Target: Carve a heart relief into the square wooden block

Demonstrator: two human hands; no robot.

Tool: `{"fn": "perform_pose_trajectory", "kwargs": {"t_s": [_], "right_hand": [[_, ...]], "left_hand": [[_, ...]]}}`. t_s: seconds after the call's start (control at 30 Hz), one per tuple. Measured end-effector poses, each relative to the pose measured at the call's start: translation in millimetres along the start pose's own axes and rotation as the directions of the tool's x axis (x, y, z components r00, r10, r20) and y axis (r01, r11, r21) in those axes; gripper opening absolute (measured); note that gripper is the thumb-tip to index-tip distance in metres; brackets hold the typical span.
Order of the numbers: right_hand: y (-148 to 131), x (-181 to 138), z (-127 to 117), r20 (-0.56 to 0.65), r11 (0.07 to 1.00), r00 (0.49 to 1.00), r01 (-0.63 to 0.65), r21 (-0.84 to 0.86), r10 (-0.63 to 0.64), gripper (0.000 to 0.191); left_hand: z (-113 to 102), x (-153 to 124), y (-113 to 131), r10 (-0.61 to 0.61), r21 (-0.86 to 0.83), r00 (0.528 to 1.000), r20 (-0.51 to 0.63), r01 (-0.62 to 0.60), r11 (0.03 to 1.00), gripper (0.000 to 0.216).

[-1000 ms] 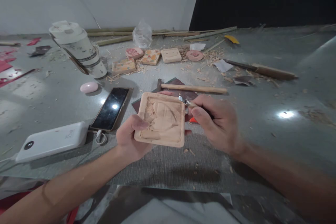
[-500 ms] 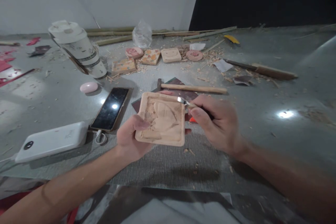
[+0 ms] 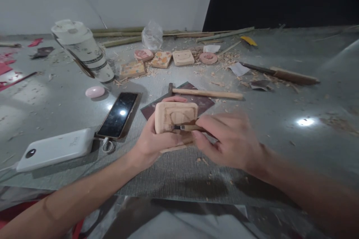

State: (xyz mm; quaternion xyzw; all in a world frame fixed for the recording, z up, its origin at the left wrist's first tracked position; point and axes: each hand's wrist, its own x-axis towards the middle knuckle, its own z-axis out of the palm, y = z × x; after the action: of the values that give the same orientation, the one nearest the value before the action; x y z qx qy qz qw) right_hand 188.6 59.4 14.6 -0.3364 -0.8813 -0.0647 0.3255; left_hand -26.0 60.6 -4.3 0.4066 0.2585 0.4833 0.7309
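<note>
Versus a second ago, the carved block (image 3: 175, 116) is tipped up — its face now looks far less toward the camera, foreshortened, and sits lower and nearer the table (image 3: 280, 119). The left hand (image 3: 157, 140) has re-gripped: fingers wrap the block from below and behind, thumb across the near edge, fingertips showing over the far top. The right hand (image 3: 227, 140) has dropped down and left, blurred with motion; it pinches a small carving tool (image 3: 186, 127), the metal tip now lying across the block's lower face instead of at its upper right corner.

Block is held above the grey mat (image 3: 179, 179), just left of the right hand and touching the tool tip. Behind it lies dark sandpaper (image 3: 202, 101), then a hammer (image 3: 206, 93) farther off. Left of the hands: phone (image 3: 119, 114), power bank (image 3: 54, 149), pink egg shape (image 3: 95, 92), tilted cup (image 3: 82, 52). Far — a row of carved tiles (image 3: 183, 57) among shavings; knife (image 3: 280, 73) at far right.
</note>
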Motion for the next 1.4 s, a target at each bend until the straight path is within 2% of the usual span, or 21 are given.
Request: {"fn": "perform_pose_trajectory", "kwargs": {"t_s": [0.2,0.5,0.67,0.83,1.4], "right_hand": [[-2.0,-0.1,-0.1,0.022,0.999,1.0,-0.012,-0.041,0.012,0.031],[-0.2,-3.0,2.6,0.044,0.998,0.998,-0.047,0.052,0.045,0.041],[-0.9,-3.1,1.5,0.072,0.998,0.997,-0.04,0.044,0.037,0.042],[-2.5,-2.9,-0.6,0.088,0.997,0.995,-0.049,0.06,0.043,0.041],[-4.5,-1.4,-0.8,0.053,0.998,0.997,-0.057,0.036,0.055,0.041]], "left_hand": [[-1.1,1.4,-2.0,0.04,-0.014,0.998,0.047,-0.039,0.999,0.065],[-5.3,3.6,-6.8,0.099,0.04,0.994,0.052,-0.101,0.994,0.07],[-6.1,1.3,-7.9,0.073,0.064,0.995,0.071,-0.077,0.995,0.071],[-5.0,1.8,-9.4,0.055,-0.014,0.992,0.117,-0.054,0.998,0.075],[-2.8,1.9,-7.7,0.065,-0.037,0.994,0.085,-0.062,0.997,0.072]]}}
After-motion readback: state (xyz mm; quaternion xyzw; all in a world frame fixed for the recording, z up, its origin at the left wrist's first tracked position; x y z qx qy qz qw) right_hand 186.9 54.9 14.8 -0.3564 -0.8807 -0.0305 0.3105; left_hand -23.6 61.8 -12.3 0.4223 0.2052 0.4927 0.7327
